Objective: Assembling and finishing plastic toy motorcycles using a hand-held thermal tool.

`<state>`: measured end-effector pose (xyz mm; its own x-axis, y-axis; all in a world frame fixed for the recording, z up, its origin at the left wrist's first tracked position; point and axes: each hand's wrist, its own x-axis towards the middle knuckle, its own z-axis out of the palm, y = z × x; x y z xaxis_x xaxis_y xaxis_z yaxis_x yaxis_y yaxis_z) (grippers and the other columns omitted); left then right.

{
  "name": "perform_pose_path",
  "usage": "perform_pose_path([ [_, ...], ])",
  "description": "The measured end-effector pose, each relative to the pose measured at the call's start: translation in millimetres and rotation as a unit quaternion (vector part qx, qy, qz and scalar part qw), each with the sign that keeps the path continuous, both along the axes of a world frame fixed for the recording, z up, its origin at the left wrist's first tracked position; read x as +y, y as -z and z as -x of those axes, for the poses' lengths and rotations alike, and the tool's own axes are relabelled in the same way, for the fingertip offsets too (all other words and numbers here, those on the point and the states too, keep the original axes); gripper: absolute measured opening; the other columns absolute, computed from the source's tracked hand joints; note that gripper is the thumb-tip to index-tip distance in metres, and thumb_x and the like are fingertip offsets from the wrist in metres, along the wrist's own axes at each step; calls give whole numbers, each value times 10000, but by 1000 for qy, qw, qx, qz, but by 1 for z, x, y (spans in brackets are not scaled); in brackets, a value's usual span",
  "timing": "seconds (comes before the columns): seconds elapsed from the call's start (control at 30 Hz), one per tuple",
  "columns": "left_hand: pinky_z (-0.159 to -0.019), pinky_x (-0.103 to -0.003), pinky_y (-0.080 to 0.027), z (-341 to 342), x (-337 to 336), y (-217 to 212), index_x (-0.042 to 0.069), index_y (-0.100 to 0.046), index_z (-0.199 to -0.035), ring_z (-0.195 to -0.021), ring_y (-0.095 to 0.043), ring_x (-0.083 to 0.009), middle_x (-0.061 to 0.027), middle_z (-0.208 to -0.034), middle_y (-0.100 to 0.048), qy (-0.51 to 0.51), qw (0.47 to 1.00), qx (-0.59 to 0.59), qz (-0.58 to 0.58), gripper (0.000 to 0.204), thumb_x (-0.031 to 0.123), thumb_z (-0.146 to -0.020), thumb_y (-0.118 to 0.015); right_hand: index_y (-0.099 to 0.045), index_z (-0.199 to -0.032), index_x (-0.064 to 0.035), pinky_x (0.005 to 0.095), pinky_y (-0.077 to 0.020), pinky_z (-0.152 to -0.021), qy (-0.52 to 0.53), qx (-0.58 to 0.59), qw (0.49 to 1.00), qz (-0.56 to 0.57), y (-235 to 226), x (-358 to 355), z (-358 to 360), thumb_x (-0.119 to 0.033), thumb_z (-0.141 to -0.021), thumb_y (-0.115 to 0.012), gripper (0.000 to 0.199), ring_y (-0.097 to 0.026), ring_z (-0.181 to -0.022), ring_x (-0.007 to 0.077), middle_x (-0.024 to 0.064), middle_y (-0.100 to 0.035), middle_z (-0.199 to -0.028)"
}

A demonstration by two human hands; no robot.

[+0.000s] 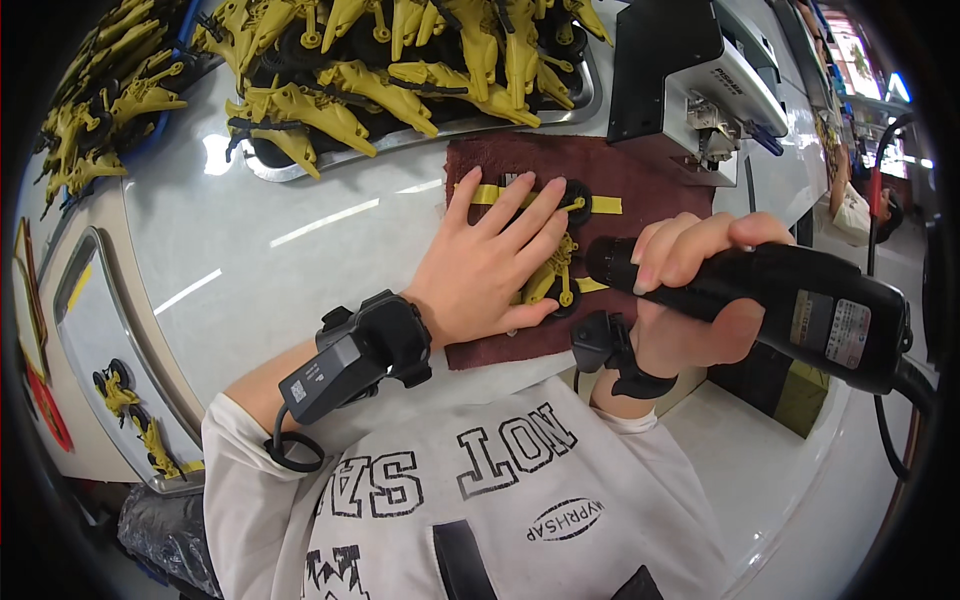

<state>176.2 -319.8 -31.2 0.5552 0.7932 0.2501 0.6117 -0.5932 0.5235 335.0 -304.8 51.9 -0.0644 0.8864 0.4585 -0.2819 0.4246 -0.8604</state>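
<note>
My left hand [500, 255] lies flat with its fingers spread over a small yellow toy motorcycle [556, 262] with black wheels. Its palm and fingers hide much of the toy. Yellow strips [606, 205] run under the toy on a dark red cloth [640, 165]. In my right hand [690, 290] is a black corded heat gun [780, 290], fingers wrapped round its barrel. The gun's nozzle points left, close to the toy and apart from it. Both wrists wear black strapped devices.
A metal tray [590, 100] heaped with yellow toy parts stands at the back, and another pile [110, 130] lies back left. A grey-and-black machine [680, 95] stands back right. The tray at left [95, 300] holds two toy motorcycles. A person [855, 210] sits far right.
</note>
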Motion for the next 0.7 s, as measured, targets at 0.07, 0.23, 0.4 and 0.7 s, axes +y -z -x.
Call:
perform_pose_path([
  [0.07, -1026, -540, -193, 0, 0, 0, 63, -449, -1252, -1269, -339, -282, -97, -1416, -324, -2, 1000, -1, 2, 689, 469, -720, -614, -384, -1107, -17, 331, -450, -534, -32, 1, 999, -5, 2, 2, -1, -320, -757, -736, 581, -529, -558, 209, 116, -541, -690],
  [0.23, -1018, -543, -207, -4, 1, -2, 115, -452, -1265, -1267, -340, -287, -98, -1418, -321, 5, 1000, 1, 1, 668, 472, -723, -613, -400, -1059, -22, 324, -452, -529, -29, 22, 999, -6, 4, 2, -4, -296, -740, -757, 551, -541, -566, 211, 119, -546, -694],
  [0.4, -1003, -544, -237, 3, 1, 0, 162, -423, -1310, -1248, -360, -294, -107, -1410, -327, 1, 1000, 27, 4, 707, 497, -717, -611, -394, -1069, -46, 313, -405, -471, -2, -117, 988, -104, 1, 1, -4, -487, -822, -590, 541, -505, -478, 187, 74, -521, -657],
  [0.7, -1006, -537, -233, -2, 2, -8, 166, -399, -1334, -1236, -367, -313, -110, -1415, -318, 7, 1000, 31, -1, 813, 597, -677, -606, -497, -1006, -33, 292, -432, -514, 356, -50, 929, -90, -55, 99, -53, -270, -861, -537, 280, -462, -507, 161, 64, -488, -608],
])
